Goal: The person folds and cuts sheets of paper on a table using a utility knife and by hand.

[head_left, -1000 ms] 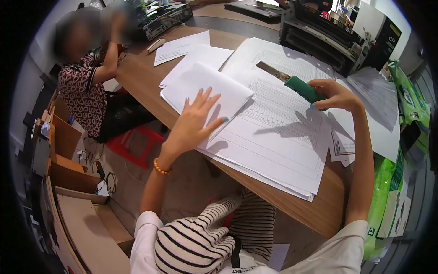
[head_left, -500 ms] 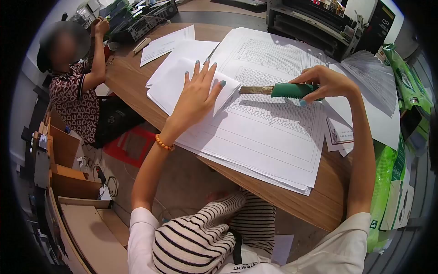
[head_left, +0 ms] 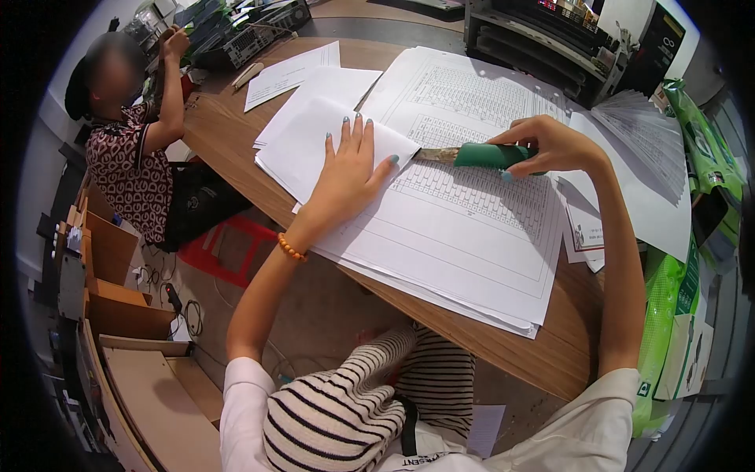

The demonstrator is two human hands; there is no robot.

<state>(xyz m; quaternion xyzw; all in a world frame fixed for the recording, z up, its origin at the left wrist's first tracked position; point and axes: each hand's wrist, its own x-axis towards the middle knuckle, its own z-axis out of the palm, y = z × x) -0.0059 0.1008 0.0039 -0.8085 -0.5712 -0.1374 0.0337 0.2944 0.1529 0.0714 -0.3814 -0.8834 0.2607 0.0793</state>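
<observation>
My left hand (head_left: 346, 169) lies flat, fingers spread, on a folded white sheet (head_left: 311, 138) atop the stack of papers. An orange bead bracelet circles that wrist. In my right hand (head_left: 550, 145) is a green-handled knife (head_left: 491, 156), its stained, worn blade pointing left. The front of the blade goes under the folded sheet's right edge, so its tip is hidden there. Beneath both hands spreads a large printed sheet (head_left: 472, 244) with tables of small text, on top of several others.
Across the wooden desk (head_left: 570, 346), a person (head_left: 130, 157) sits at the left with hands raised. A black paper tray rack (head_left: 535, 55) stands at the back. Fanned printed pages (head_left: 641, 141) and green packages (head_left: 668, 315) lie to the right. A red stool (head_left: 224, 252) is below.
The knife has moved left, and less of its blade shows outside the folded sheet. My left hand has shifted slightly down and right, still pressing on the paper.
</observation>
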